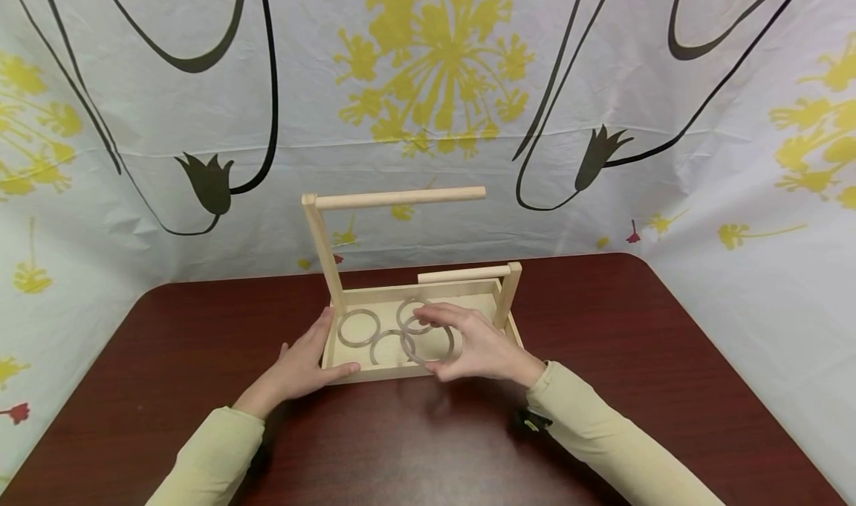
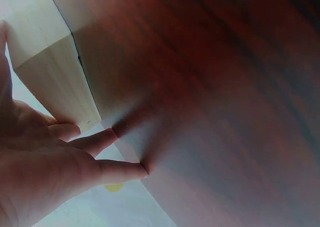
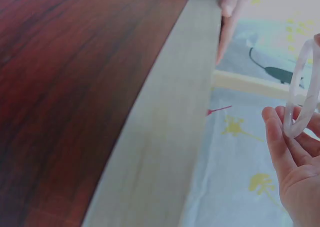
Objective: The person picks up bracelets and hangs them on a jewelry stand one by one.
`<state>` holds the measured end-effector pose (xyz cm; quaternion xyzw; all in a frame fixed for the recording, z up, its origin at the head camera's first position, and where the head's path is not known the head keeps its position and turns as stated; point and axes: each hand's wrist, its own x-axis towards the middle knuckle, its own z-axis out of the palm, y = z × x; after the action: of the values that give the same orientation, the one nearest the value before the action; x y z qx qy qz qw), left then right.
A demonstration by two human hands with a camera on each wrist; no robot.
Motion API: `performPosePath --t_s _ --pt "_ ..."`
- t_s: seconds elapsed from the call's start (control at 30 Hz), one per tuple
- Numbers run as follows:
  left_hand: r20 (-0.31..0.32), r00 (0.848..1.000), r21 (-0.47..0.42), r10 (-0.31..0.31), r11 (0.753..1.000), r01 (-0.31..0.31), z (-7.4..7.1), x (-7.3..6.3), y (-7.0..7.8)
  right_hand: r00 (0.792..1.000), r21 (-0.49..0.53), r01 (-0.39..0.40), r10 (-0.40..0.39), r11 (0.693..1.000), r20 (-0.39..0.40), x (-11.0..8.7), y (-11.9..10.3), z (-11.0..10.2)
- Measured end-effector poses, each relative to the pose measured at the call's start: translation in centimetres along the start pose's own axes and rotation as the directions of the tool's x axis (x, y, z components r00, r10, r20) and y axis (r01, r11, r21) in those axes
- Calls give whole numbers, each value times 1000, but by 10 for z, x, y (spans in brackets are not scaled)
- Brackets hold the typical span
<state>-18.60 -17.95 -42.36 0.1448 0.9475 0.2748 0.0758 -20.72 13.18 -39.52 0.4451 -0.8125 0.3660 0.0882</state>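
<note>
My right hand (image 1: 478,346) pinches a clear, greyish ring (image 1: 452,342) between thumb and fingertips, holding it upright over the front part of a shallow wooden tray (image 1: 394,374). In the right wrist view that ring (image 3: 295,129) stands between the fingertips. Inside the tray lie a left ring (image 1: 339,328), a middle ring (image 1: 372,348) and a rear ring (image 1: 399,315), partly covered by the right hand. My left hand (image 1: 301,365) rests at the tray's front left corner, thumb on the front rim. In the left wrist view, its fingers (image 2: 122,172) extend along the tray's end and touch the table.
A tall wooden post (image 1: 323,250) with a long horizontal dowel (image 1: 401,197) rises from the tray's left end. At the right end, a shorter post (image 1: 508,296) carries a lower dowel (image 1: 461,273). The dark red table (image 1: 200,342) meets a patterned cloth (image 1: 428,231) behind.
</note>
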Motion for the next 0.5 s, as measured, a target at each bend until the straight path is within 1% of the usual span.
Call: performPosePath --t_s 0.33,0.5 --pt "0 1000 8 1 1000 -1 0 0 0 998 49 58 -58 997 -4 8 -15 -12" --pt "0 1000 5 4 1000 -4 1 0 0 996 26 88 -88 996 -32 12 -19 -24"
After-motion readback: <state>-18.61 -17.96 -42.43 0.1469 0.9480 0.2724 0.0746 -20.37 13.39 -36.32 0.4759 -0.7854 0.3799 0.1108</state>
